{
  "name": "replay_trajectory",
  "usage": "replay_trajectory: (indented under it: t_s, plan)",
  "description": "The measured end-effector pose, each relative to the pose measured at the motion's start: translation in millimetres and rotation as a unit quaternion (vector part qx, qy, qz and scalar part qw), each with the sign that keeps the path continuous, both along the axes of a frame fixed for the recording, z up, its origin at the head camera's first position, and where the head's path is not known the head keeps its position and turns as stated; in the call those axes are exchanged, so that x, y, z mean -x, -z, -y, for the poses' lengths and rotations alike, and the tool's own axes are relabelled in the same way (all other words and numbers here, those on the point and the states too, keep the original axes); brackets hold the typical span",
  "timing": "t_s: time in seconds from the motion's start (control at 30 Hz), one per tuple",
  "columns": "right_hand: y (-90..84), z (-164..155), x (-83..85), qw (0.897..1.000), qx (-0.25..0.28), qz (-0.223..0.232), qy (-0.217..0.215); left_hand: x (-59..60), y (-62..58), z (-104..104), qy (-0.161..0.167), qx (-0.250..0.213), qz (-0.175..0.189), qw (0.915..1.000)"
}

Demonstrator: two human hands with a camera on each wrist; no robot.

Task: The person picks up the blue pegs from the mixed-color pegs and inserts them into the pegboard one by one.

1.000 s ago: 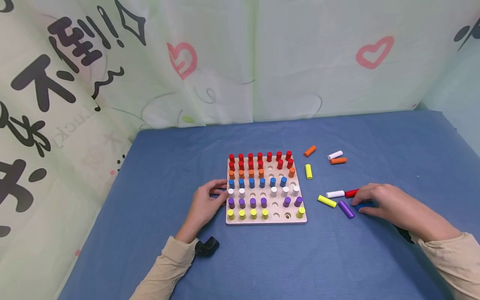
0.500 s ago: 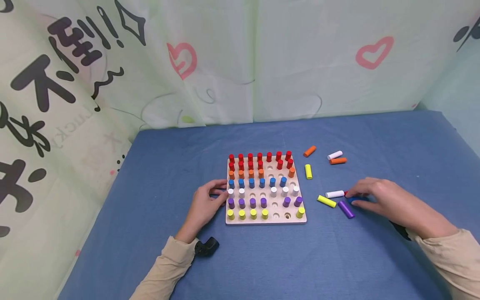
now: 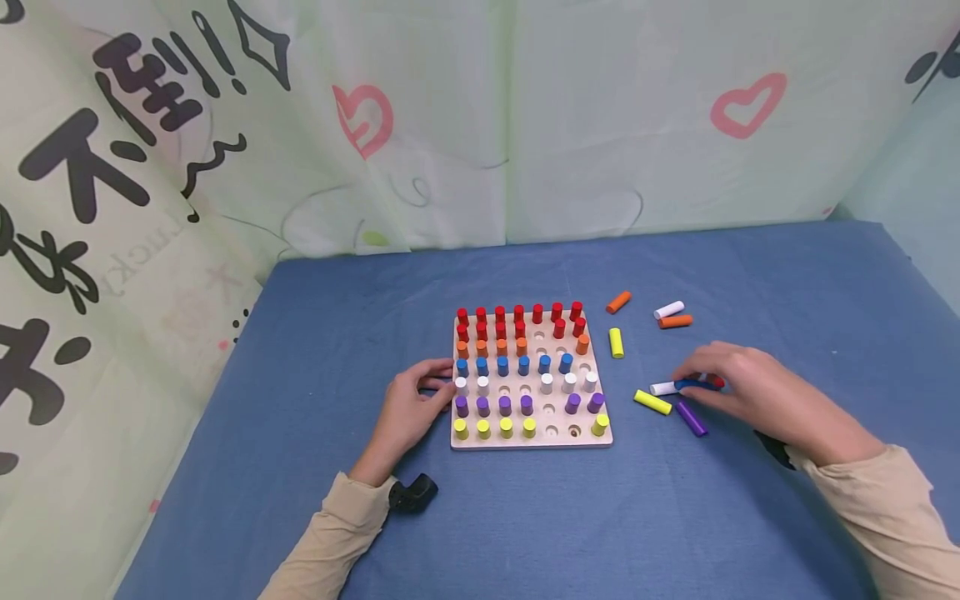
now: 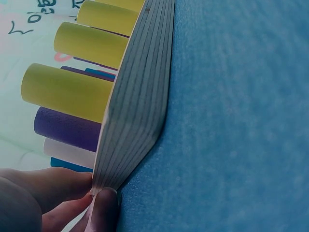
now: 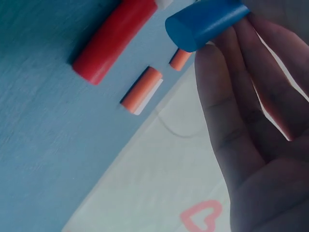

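A square wooden pegboard (image 3: 562, 442) carries rows of red, orange, blue, white, purple and yellow pegs, with some bare holes on its right half. My left hand (image 3: 403, 410) pinches its left edge; the left wrist view shows fingers (image 4: 58, 186) at the edge near the yellow pegs (image 4: 67, 92). Between the thumb and fingers of my right hand (image 3: 753, 392) is a blue peg (image 5: 207, 26), held just over the loose pegs. Under it lie a white peg (image 3: 662, 388) and a red peg (image 5: 116, 43), partly hidden in the head view.
Near the right hand lie a yellow peg (image 3: 652, 402) and a purple peg (image 3: 691, 418). Farther back are another yellow peg (image 3: 616, 342), two orange pegs (image 3: 618, 302) and a white one (image 3: 669, 310). A printed curtain (image 3: 600, 125) hangs behind the blue cloth (image 3: 525, 525).
The right hand has moved left and slightly away from the body, bringing the blue peg from the table over the white and red pegs. The left hand stays at the board.
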State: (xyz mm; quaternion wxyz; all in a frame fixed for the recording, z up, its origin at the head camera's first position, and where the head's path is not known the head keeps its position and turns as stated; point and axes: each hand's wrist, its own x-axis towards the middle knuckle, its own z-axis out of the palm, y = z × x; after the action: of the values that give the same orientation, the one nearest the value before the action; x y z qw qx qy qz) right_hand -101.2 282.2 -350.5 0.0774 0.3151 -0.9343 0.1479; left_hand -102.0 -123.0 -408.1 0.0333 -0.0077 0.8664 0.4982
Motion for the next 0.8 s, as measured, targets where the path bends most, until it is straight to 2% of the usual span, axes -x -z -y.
replay_trajectory:
  t_s: [0.2,0.8]
  plan:
    - [-2.6,6,3.2,1.0,0.014,0.006,0.002,-0.1,-1.0,0,0.001,-0.002,-0.001,1.0]
    - [-11.8,29,10.2,0.998,0.029,0.063,0.013,-0.3,-0.1,1,0.005,-0.004,0.0,1.0]
